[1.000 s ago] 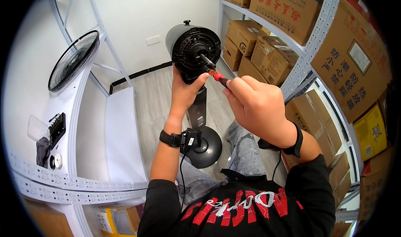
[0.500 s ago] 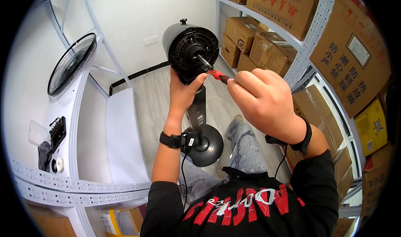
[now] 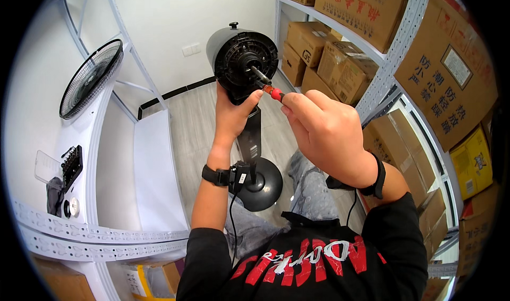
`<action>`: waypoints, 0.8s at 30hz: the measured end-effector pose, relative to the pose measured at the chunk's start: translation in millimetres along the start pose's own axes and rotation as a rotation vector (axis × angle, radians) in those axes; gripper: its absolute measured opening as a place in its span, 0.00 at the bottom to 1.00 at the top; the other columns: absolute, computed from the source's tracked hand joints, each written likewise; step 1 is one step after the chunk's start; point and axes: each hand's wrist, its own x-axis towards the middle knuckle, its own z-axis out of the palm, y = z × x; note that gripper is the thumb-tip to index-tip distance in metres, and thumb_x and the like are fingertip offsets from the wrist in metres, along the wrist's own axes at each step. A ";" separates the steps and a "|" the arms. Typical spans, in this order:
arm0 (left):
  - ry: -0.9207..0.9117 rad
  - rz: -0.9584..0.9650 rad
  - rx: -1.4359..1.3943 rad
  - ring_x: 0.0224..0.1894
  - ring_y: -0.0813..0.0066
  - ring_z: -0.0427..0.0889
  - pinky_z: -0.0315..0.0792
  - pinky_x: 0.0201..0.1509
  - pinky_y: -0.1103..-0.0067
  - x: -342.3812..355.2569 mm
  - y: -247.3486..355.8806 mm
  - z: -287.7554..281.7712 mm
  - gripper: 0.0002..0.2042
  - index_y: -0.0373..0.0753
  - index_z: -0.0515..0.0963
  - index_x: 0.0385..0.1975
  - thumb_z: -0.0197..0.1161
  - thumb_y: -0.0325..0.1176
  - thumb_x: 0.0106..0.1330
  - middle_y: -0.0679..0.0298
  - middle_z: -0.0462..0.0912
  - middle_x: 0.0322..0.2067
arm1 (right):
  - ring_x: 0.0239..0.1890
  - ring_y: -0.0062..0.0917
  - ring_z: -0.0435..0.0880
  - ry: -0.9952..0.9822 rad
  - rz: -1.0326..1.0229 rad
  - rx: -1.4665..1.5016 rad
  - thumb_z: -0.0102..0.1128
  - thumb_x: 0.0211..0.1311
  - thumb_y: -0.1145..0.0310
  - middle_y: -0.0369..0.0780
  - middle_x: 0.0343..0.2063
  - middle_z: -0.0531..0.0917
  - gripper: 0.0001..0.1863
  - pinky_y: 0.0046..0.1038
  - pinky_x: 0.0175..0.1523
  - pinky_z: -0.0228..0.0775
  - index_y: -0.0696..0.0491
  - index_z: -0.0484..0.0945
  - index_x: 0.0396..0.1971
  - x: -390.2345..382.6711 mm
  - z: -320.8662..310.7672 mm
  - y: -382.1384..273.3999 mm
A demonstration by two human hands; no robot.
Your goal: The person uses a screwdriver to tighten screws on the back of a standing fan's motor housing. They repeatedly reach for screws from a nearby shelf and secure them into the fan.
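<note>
Fingers (image 3: 304, 109) of the right hand (image 3: 332, 136): clamped on 1 red-handled screwdriver (image 3: 275, 94), pointed toward 10 o'clock. Fan motor housing (image 3: 232, 61) lies at 10 o'clock from these fingers. Left hand (image 3: 229, 118): gripping the housing at 6 o'clock, thumb in front, other fingers mostly hidden.

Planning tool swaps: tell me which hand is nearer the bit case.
Left: the left hand, at the motor housing, is right of the bit case; the right hand, holding the screwdriver, is farther right.

Brown cartons (image 3: 346, 70) are lining the right-hand shelving (image 3: 398, 43), a yellow package (image 3: 473, 165) among them, and a white plate (image 3: 191, 50) is dotting the wall (image 3: 196, 6)
</note>
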 end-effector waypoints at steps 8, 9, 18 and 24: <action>-0.009 0.015 0.000 0.60 0.70 0.75 0.68 0.65 0.74 -2.4 -2.8 -0.9 0.40 0.36 0.62 0.66 0.78 0.37 0.56 0.58 0.74 0.58 | 0.23 0.25 0.77 -0.068 -0.180 -0.108 0.64 0.53 0.72 0.35 0.22 0.70 0.13 0.30 0.24 0.67 0.53 0.79 0.41 -3.0 -10.8 3.8; -0.006 0.003 0.005 0.60 0.70 0.75 0.68 0.65 0.74 -4.2 -3.9 -1.0 0.40 0.36 0.61 0.66 0.78 0.36 0.57 0.59 0.74 0.58 | 0.21 0.24 0.76 -0.034 -0.211 -0.111 0.63 0.51 0.73 0.34 0.21 0.69 0.14 0.29 0.23 0.65 0.52 0.80 0.40 -4.3 -7.8 7.0; 0.006 0.002 -0.027 0.60 0.70 0.75 0.68 0.65 0.74 -2.5 1.1 5.6 0.42 0.36 0.59 0.68 0.78 0.35 0.56 0.58 0.74 0.59 | 0.16 0.30 0.74 -0.059 0.033 -0.073 0.68 0.55 0.72 0.37 0.17 0.70 0.16 0.33 0.21 0.64 0.50 0.82 0.46 -13.1 -2.8 0.5; 0.002 0.011 0.016 0.60 0.70 0.74 0.67 0.66 0.74 -0.4 -2.4 -2.1 0.41 0.35 0.60 0.67 0.78 0.33 0.56 0.58 0.74 0.59 | 0.16 0.32 0.75 0.020 0.128 0.089 0.69 0.58 0.67 0.36 0.17 0.72 0.13 0.32 0.20 0.66 0.49 0.83 0.43 -12.8 1.6 11.6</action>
